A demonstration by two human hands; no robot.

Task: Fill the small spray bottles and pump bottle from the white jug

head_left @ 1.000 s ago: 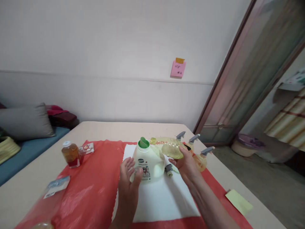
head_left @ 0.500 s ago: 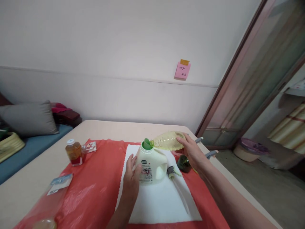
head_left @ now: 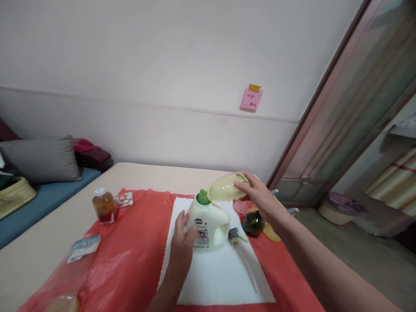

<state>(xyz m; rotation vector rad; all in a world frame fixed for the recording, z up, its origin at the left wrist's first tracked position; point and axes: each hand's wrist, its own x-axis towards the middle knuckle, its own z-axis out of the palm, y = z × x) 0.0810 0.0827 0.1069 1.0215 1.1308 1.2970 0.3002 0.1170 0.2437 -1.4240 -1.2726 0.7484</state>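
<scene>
A white detergent jug (head_left: pixel 212 227) with a green pouring spout (head_left: pixel 203 198) stands upright on a white cloth (head_left: pixel 224 281). My left hand (head_left: pixel 182 245) is closed against the jug's left side, thumb in front by the label. In my right hand (head_left: pixel 256 193) is a clear yellow-green plastic bottle (head_left: pixel 227 187), gripped at its base end. It lies tipped to the left, its neck at the green spout. Whether liquid is running, I cannot tell. Right of the jug, a grey spray pump head (head_left: pixel 233 234) with a long pale tube lies on the cloth.
A dark green round object (head_left: pixel 253 224) and a yellow disc (head_left: pixel 271 232) lie under my right forearm. An amber bottle (head_left: pixel 104 206) with a white cap stands at left on the red sheet (head_left: pixel 130 247). A clear packet (head_left: pixel 84 249) is nearer me.
The yellow-green bottle is tipped more steeply, its base raised by my right hand. My left hand stays on the jug. The view has shifted slightly.
</scene>
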